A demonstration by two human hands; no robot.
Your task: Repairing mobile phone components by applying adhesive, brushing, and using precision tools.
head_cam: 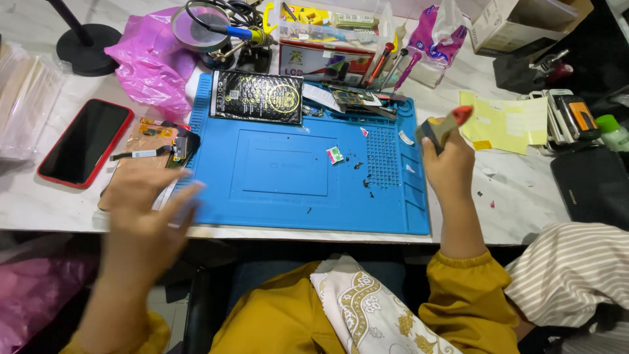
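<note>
My right hand (450, 167) is raised over the right edge of the blue work mat (282, 210), shut on a small brush (440, 126) with a red tip and grey bristles. My left hand (145, 213) is blurred, fingers spread, holding nothing, at the mat's left front corner. It hovers beside a phone part with an orange flex cable (157, 141). A small white and red piece (335, 155) and dark specks lie on the mat's middle. A black battery (256, 96) lies at the mat's back edge.
A red-cased phone (85, 141) lies on the left. Pink plastic bags (154, 65), a magnifier on a stand (200, 26), tools and boxes crowd the back. Yellow papers (504, 121) and several phones (570, 118) sit on the right. A black pouch (593, 187) rests near the right edge.
</note>
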